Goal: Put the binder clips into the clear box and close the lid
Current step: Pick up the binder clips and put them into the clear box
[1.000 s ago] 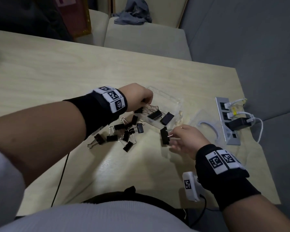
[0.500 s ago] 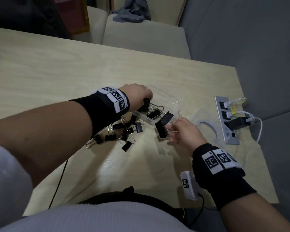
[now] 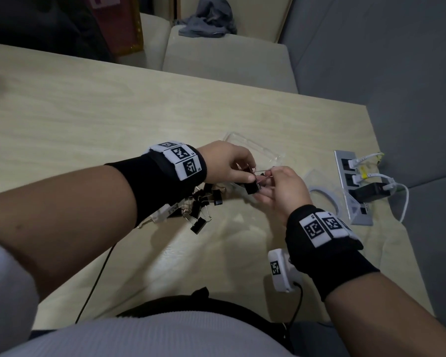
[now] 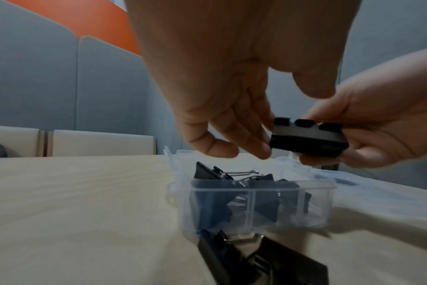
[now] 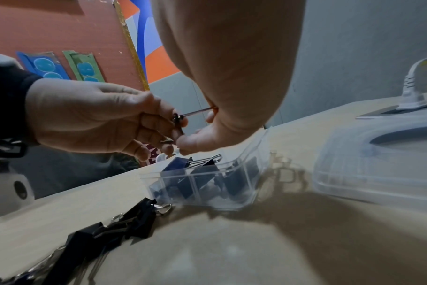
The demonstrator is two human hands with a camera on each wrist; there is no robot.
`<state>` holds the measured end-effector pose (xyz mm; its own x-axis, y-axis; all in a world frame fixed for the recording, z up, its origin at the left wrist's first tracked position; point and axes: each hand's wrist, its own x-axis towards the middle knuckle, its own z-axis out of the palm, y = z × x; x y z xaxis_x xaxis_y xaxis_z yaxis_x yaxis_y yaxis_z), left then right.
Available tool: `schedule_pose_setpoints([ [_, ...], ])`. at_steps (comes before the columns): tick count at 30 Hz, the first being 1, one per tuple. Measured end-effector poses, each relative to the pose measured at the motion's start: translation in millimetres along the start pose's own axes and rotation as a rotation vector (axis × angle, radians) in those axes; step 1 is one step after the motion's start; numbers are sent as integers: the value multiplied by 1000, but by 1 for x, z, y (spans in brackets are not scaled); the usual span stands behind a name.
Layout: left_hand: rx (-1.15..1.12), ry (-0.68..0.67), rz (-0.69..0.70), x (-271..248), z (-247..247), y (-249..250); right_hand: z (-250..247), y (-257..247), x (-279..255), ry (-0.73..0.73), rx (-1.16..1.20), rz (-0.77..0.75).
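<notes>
Mid-loading, with the job far from finished. Both hands meeting just above the clear box (image 4: pixel 256 202), sharing one black binder clip (image 4: pixel 307 138). Right hand (image 3: pixel 281 191) curled around the clip's black body and cradling it from below; left hand (image 3: pixel 227 163) pinching at the wire handles on top (folding them down or simply passing the clip across, hard to say which). Box standing open on the bench (image 3: pixel 88 112), several clips already inside its divided compartments (image 5: pixel 207 179), one wire loop poking above the rim. Loose pile of clips (image 3: pixel 198 204) lying on the bench just beside the box, under the left forearm, plenty left to move. Clear lid (image 5: pixel 378 169) resting flat on the bench to the right of the box, near a power strip (image 3: pixel 353 186), not yet in play.

Next, by judgement: lowering the held clip into a compartment with room, handles flattened so nothing stands proud of the rim, then releasing. After that, back to the pile for the rest, lid pressed on only once the bench is cleared of clips. Main risk: raised handles stopping the lid from seating.
</notes>
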<state>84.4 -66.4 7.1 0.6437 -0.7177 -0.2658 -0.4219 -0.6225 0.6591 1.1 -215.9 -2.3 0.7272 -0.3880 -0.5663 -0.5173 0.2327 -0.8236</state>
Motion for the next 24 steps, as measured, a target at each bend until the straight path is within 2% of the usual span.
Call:
schedule_pose_setpoints([
  [3, -24, 64, -23, 5, 5, -2, 3, 1, 2, 24, -33, -32],
  [11, 23, 117, -117, 15, 9, -5, 4, 5, 10, 81, -223, -224],
  [13, 47, 117, -126, 17, 10, -5, 3, 7, 13, 103, -245, -225],
  [17, 58, 160, -171, 24, 13, -3, -3, 13, 22, 154, -236, -124],
  [20, 79, 180, -179, 26, 16, -2, -10, 15, 28, 163, -491, -104],
  [24, 193, 126, -128, 24, 21, -7, -12, 9, 27, 174, -1056, -215],
])
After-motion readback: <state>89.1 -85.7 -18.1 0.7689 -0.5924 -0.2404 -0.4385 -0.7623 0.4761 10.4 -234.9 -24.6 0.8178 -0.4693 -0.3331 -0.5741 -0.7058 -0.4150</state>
